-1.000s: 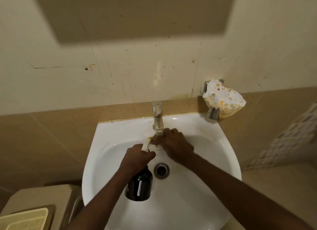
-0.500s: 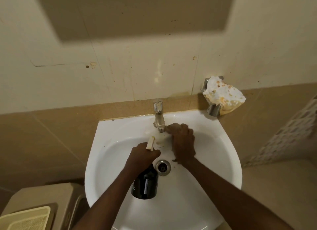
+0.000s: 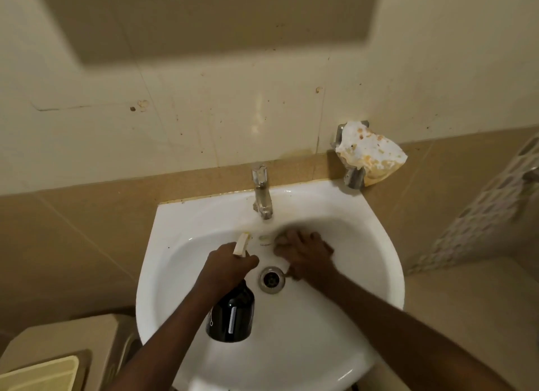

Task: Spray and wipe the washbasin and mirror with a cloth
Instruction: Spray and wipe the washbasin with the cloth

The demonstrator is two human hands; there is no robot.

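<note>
Washbasin: white glazed ceramic, rounded bowl fixed against the tiled wall; seen from the head view, the only view.
Change: a second ago the right hand worked at the foot of the tap; now it is lower, on the back slope of the bowl just above the drain.
Meaning: wiping seems to be passing from tap base to bowl; the mirror is out of view and, I judge, not yet reached.
Right grip: fingers spread and pressed flat on a pale cloth, of which only a blurred edge shows.
Left grip: left hand clamped round the neck of the spray bottle, held over the bowl.
Bottle: dark, glossy, round-shouldered; cream trigger nozzle aimed toward the tap.
Tap: dull metal, upright, clear knob.
Drain: metal ring, dark centre.
Wall: cream tiles, speckled with stains; tan band below.
Soap holder: metal bracket carrying a crumpled, spotted white wrapper.
</note>
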